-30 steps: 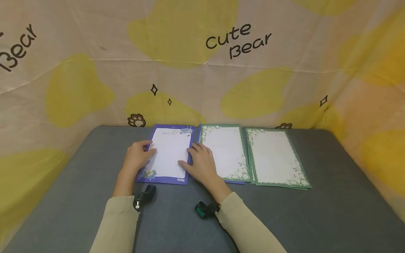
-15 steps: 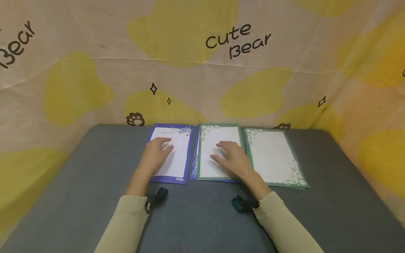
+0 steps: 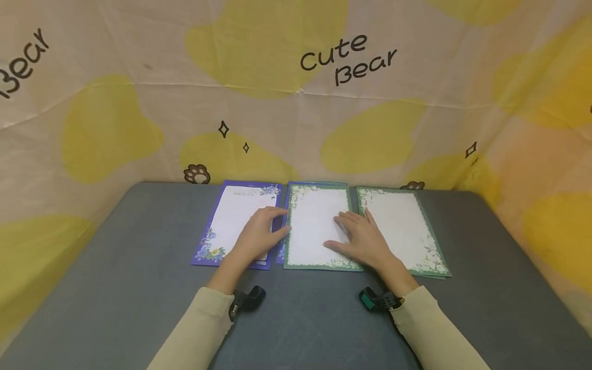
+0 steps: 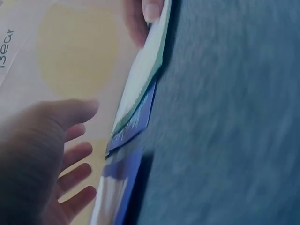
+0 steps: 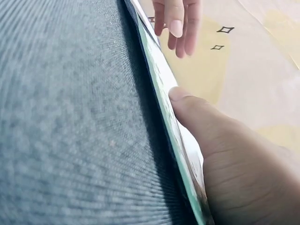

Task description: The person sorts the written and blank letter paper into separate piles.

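Three flat stacks of decorated letter paper lie side by side in the head view. On the left is a purple-bordered stack (image 3: 231, 216) with blue flowers. A green-bordered sheet (image 3: 314, 231) tops the middle stack, with purple paper peeping out beneath its left side. The right green-bordered stack (image 3: 404, 231) has white flowers. My left hand (image 3: 254, 234) hovers over the purple stack, its fingers spread and its fingertips by the middle sheet's left edge. Across the middle sheet's right half lies my right hand (image 3: 365, 236), whose thumb (image 5: 180, 93) touches the paper in the right wrist view.
The papers lie near the back of a grey cloth-covered table (image 3: 300, 318). Behind it hangs a yellow-patterned fabric backdrop (image 3: 277, 67). Dark wrist devices, on the left (image 3: 250, 298) and right (image 3: 376, 299), sit below the hands.
Both hands have moved right, from the purple stack to the middle one. The top green-bordered sheet has slid a little toward me, showing another green edge behind it.
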Tool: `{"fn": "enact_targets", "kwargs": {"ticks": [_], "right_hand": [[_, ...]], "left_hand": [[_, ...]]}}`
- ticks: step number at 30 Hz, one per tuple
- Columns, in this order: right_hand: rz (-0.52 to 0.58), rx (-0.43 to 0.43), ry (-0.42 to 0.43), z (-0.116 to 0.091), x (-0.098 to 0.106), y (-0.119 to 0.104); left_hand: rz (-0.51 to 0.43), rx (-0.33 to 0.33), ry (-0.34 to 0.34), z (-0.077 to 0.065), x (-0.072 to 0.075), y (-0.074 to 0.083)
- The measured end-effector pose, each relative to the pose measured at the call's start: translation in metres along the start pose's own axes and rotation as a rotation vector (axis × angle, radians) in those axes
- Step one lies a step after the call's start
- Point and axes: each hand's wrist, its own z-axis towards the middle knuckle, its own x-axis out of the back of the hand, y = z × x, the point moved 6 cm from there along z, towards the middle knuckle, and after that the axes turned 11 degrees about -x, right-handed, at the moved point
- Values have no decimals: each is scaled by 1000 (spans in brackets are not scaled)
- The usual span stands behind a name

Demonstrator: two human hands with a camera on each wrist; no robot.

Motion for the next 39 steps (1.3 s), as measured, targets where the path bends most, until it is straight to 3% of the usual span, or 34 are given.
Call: {"fn": "enact_targets", "kwargs": {"ticks": [4,9,16,23,29,39], "right_hand": [[16,18,50,-2,2,1],[24,63,77,-2,4,0],[-10,31,-42,0,-3,-1],[-25,48,-67,-2,-4,-2],[-38,72,-47,-3,-3,-4],[6,119,64,-5,3,-6]], "left_hand": [[-19,-60,-29,0,-11,0],[-3,-88,-85,-3,-20,-7],[55,-74,-191,-5,-26,-11],[79,-72,-173,-6,-26,-11],[108,-67,-218,-6,-28,-12],[42,-24,-163,-5,-25,-13]]}}
